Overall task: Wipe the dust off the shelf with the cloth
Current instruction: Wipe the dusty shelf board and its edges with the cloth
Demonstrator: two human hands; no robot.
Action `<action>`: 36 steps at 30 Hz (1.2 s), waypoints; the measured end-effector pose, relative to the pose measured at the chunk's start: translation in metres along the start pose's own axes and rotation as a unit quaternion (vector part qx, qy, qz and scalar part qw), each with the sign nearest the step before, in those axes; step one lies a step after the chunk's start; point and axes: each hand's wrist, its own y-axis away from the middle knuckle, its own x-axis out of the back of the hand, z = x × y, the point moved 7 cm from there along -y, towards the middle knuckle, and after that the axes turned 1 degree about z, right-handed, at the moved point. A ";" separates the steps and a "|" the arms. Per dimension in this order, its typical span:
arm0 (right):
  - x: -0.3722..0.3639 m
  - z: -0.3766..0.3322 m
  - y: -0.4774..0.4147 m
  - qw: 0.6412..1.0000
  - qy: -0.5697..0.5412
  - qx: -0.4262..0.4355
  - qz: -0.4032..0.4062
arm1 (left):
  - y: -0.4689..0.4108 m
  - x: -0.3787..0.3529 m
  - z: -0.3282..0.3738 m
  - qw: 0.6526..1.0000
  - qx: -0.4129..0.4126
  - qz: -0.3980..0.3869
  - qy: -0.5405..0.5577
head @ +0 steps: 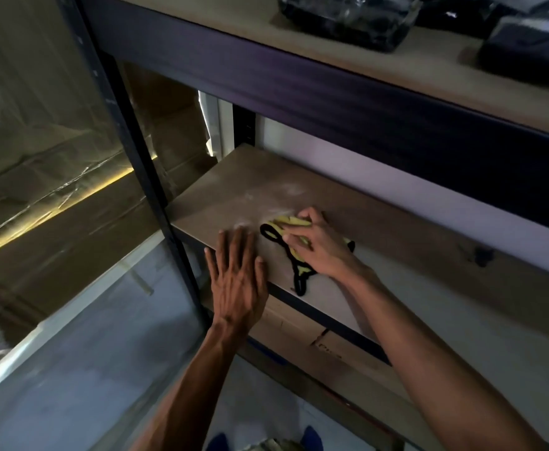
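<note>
Right grip (312, 245) pressing yellow cloth (291, 221) under fingers on shelf (221, 196); left grip (237, 275) flat, empty, beside.

Cloth (291, 222) under right hand (318, 245) — shelf (234, 193).

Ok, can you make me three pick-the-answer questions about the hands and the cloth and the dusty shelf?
1. Where is the cloth?
A. on the top shelf
B. on the middle shelf, under the right hand
C. on the floor

2. What colour is the cloth?
A. yellow with black edging
B. plain red
C. plain blue

3. What is the left hand doing?
A. holding a box
B. hanging in the air
C. lying flat and open at the shelf's front edge

Answers:
1 B: the right hand presses the cloth on the middle shelf.
2 A: yellow shows beside black trim.
3 C: the left hand has its fingers spread and holds nothing.
</note>
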 end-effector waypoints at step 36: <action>-0.001 0.015 -0.089 0.995 0.038 0.067 0.067 | -0.113 0.112 -0.112 0.916 0.021 0.285 0.281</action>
